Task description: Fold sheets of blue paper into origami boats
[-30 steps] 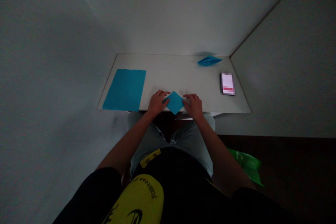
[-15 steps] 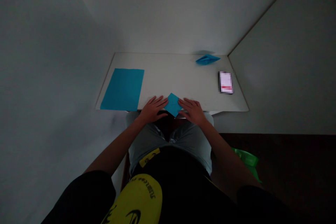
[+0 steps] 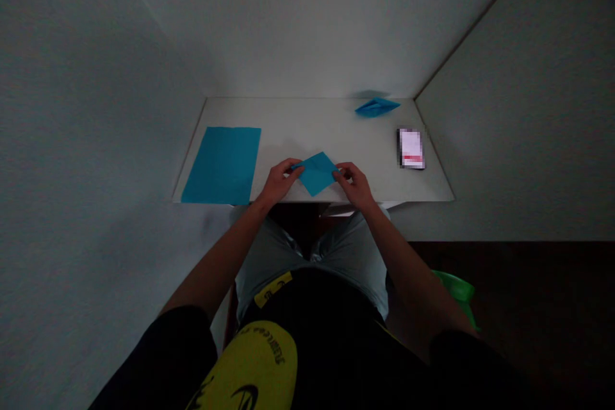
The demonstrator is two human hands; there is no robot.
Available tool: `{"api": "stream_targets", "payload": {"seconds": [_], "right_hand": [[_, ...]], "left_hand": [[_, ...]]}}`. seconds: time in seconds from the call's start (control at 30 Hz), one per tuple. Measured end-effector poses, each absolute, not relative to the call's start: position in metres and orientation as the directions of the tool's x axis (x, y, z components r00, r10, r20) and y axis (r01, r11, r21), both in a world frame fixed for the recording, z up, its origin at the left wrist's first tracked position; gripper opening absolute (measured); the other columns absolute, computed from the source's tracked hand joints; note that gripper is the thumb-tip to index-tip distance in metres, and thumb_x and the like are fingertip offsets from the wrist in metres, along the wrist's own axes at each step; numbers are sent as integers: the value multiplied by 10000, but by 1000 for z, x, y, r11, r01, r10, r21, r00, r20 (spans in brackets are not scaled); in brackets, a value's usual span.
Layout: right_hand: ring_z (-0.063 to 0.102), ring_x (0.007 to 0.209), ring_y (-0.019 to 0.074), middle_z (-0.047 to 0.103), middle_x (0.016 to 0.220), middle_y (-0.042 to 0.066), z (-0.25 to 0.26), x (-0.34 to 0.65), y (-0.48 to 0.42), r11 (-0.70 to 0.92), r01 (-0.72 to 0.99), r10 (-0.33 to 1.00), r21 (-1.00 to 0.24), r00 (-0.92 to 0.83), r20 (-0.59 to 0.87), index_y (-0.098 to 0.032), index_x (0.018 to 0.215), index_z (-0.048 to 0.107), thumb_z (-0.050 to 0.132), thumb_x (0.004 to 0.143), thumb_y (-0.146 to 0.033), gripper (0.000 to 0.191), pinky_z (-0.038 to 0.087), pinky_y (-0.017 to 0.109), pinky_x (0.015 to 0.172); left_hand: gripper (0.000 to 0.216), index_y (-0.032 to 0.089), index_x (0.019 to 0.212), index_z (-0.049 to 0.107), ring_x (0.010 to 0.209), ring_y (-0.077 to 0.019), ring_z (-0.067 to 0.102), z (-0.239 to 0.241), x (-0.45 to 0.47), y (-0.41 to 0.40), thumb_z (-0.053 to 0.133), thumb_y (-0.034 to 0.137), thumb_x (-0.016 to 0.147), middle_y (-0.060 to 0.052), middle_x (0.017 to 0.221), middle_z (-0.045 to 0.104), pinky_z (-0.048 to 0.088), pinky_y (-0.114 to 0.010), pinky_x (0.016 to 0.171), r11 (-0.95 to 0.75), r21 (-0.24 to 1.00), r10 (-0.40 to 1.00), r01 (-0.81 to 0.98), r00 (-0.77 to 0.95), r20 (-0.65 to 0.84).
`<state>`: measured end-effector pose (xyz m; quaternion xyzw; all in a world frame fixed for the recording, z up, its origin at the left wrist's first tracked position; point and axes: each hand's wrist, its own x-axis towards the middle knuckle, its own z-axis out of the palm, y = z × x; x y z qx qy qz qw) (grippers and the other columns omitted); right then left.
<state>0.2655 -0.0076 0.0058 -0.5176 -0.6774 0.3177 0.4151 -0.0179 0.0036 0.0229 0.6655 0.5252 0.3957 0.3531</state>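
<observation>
A folded blue sheet of paper (image 3: 318,174), diamond-shaped from above, is held between my two hands near the front edge of the white table. My left hand (image 3: 280,180) pinches its left corner between thumb and fingers. At the right corner, my right hand (image 3: 354,184) grips in the same way, thumb on the near face. Parts of the fingers behind the paper are hidden. Off to the left lies a flat blue sheet (image 3: 221,165), clear of my left hand.
Toward the back right of the white table (image 3: 288,114) sits a folded blue paper boat (image 3: 377,107). A phone (image 3: 411,148) with a blurred screen lies near the right edge. Walls border the table behind and to the right. A green plastic container (image 3: 456,288) stands on the floor.
Both hands went from lying flat on the paper to pinching its side corners. The folded paper has moved up, away from my body, and looks wider.
</observation>
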Motion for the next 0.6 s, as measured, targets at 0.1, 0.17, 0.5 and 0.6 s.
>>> {"api": "stream_targets", "payload": {"seconds": [0.1,0.17,0.5,0.6], "right_hand": [[674,806,220,748,869,14,1,265,8,237,394,971,-888,-80,224,-271,1163,770,654,1044,-651,415,562,379,789],[710,870,239,799,958,44,-4,268,12,268,452,963,-851,-113,243,-266,1117,784,643,1057,-518,295,585,411,853],[711,1375,336,829,1453,78,-3,260,-28,459,725,888,-513,-371,270,-282,1284,835,631,1085,-241,288,480,575,1161],[691,1430,342,784,1540,96,-3,242,-42,480,731,877,-485,-402,262,-283,1428,783,618,1129,-339,346,465,576,1190]], "left_hand": [[255,214,1234,827,1107,-233,796,22,-17,13,696,367,1077,-80,1238,870,645,-374,1003,-226,854,972,469,164,168],[236,228,1233,843,1136,-244,789,20,-18,13,685,257,1060,-78,1231,870,629,-415,1057,-283,776,955,563,243,171],[275,258,1278,835,1399,-310,684,19,-15,-26,682,219,1052,-71,1456,816,444,-550,1257,-515,430,854,741,486,186],[218,226,1230,822,1332,-322,710,19,-6,-30,702,346,1094,-108,1387,829,472,-530,1204,-476,414,879,776,429,208]]}}
